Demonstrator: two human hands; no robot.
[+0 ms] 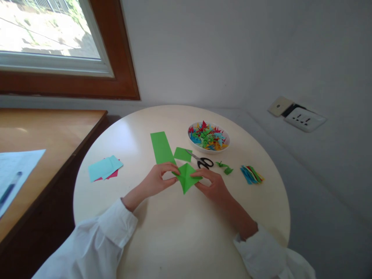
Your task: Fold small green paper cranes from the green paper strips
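Note:
Between my two hands is a green sheet of paper with creases, one corner pointing down toward me. My left hand pinches its left corner between thumb and fingers. On the other side my right hand grips the right corner, its thumb partly under the paper. Just beyond lie a long green paper strip and a smaller green piece. Scissors with black handles rest behind my right hand, their blade tip over the smaller piece.
A white bowl full of colourful folded paper cranes stands at the back of the round table. Small green folded pieces and a fan of coloured paper strips lie to the right. Light-blue and red sheets are at left.

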